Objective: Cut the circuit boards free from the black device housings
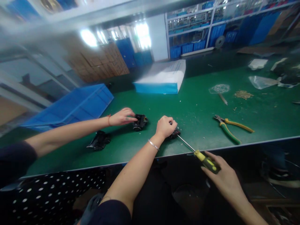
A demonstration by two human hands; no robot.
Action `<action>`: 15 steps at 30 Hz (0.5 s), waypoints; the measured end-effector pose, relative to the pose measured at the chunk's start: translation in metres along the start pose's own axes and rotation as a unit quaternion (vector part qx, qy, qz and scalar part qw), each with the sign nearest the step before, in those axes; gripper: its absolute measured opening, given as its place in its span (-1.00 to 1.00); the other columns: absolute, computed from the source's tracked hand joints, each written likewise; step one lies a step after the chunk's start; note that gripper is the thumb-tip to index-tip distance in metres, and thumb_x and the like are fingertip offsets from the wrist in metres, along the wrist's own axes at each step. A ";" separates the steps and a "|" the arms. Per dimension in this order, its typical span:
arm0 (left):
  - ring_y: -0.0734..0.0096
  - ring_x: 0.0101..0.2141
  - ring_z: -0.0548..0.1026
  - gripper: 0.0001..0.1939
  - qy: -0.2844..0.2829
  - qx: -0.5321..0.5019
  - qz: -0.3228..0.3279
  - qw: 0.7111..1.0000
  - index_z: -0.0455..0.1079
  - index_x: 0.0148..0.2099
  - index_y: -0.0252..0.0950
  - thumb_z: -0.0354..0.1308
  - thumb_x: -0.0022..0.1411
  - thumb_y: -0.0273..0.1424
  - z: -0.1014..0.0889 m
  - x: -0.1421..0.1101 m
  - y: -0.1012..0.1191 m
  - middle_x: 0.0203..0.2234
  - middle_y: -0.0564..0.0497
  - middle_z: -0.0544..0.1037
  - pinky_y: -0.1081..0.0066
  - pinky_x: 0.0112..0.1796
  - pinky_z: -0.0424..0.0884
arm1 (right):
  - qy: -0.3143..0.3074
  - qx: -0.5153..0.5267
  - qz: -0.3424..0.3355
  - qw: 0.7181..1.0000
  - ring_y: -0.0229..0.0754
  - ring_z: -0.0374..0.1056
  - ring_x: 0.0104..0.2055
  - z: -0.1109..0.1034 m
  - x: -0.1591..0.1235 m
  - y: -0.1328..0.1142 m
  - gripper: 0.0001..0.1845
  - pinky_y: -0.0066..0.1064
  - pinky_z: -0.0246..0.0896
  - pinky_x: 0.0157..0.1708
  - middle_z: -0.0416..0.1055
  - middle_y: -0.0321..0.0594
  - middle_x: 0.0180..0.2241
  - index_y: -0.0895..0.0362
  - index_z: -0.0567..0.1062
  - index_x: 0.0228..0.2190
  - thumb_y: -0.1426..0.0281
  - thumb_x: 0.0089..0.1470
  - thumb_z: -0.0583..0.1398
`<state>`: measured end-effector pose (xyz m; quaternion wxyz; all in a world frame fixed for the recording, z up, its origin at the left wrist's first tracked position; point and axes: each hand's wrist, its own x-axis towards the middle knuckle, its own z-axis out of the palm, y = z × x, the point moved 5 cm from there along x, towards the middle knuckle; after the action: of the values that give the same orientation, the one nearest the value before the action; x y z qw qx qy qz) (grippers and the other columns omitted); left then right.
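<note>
My left hand [166, 127], a silver bracelet at its wrist, is closed on a small black part [175, 133] near the front edge of the table. Much of that part is hidden behind the fingers. My right hand [223, 176] holds a screwdriver [207, 161] by its yellow and black handle, thumb and fingers on either side of it. The metal shaft slants up and left, its tip at the black part. To the right lie diagonal cutters [226, 126] with green and yellow handles, jaws apart.
From the left a co-worker's hand [123, 117] touches another black part [140, 122]. A similar black piece [99, 140] lies below that arm. A blue bin [70, 104], a white and blue box [161, 76], small screws [243, 94] and plastic bags [262, 82] sit farther back on the green table.
</note>
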<state>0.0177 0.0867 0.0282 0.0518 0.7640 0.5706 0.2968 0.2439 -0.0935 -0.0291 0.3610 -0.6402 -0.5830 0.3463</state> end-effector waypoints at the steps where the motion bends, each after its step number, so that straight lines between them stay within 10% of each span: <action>1: 0.35 -0.38 0.41 -0.77 -0.001 -0.001 0.000 1.000 0.34 -0.56 -0.22 0.05 0.13 -0.36 0.000 0.000 0.000 -0.56 0.03 0.43 0.39 -0.33 0.28 | -0.062 0.083 0.071 0.992 -0.12 0.37 -0.26 0.006 0.000 0.003 -0.44 -0.36 0.29 -0.34 0.44 -0.13 -0.18 0.07 0.42 0.05 0.20 0.00 0.28; 6: 0.34 -0.37 0.41 -0.76 -0.008 -0.006 -0.001 1.000 0.33 -0.56 -0.22 0.04 0.15 -0.35 0.000 0.000 0.000 -0.56 0.03 0.44 0.38 -0.32 0.29 | -0.263 0.426 0.294 0.814 -0.34 0.23 -0.49 0.033 -0.016 -0.007 -0.45 -0.59 -0.04 -0.66 0.43 -0.09 -0.30 0.20 0.46 -0.02 0.05 0.15 0.10; 8: 0.34 -0.36 0.41 -0.75 -0.012 -0.008 -0.001 1.000 0.33 -0.55 -0.22 0.04 0.16 -0.35 0.000 0.000 0.000 -0.56 0.03 0.44 0.38 -0.31 0.29 | -0.250 0.392 0.271 0.843 -0.29 0.26 -0.45 0.034 -0.015 -0.006 -0.48 -0.56 0.03 -0.63 0.42 -0.12 -0.34 0.18 0.49 -0.05 0.06 0.15 0.10; 12: 0.35 -0.35 0.41 -0.76 -0.017 -0.015 0.001 1.000 0.32 -0.54 -0.22 0.03 0.17 -0.36 0.000 0.000 -0.001 -0.54 0.03 0.45 0.38 -0.29 0.29 | -0.072 0.049 0.018 0.996 -0.04 0.32 -0.17 0.016 -0.001 -0.003 -0.56 -0.28 0.27 -0.22 0.43 -0.14 -0.23 0.08 0.50 -0.04 0.15 0.10 0.18; 15: 0.35 -0.33 0.41 -0.75 -0.025 -0.021 0.003 0.999 0.31 -0.54 -0.22 0.01 0.19 -0.34 0.000 -0.001 -0.002 -0.53 0.03 0.46 0.37 -0.27 0.30 | 0.077 -0.207 -0.145 0.965 0.02 0.25 -0.08 0.004 -0.001 -0.012 -0.59 -0.14 0.16 -0.04 0.40 -0.13 -0.18 0.00 0.46 0.04 0.31 0.14 0.15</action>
<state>0.0161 0.0865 0.0273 0.0811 0.7717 0.5604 0.2896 0.2341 -0.0934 -0.0209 0.3105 -0.6345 -0.6989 0.1120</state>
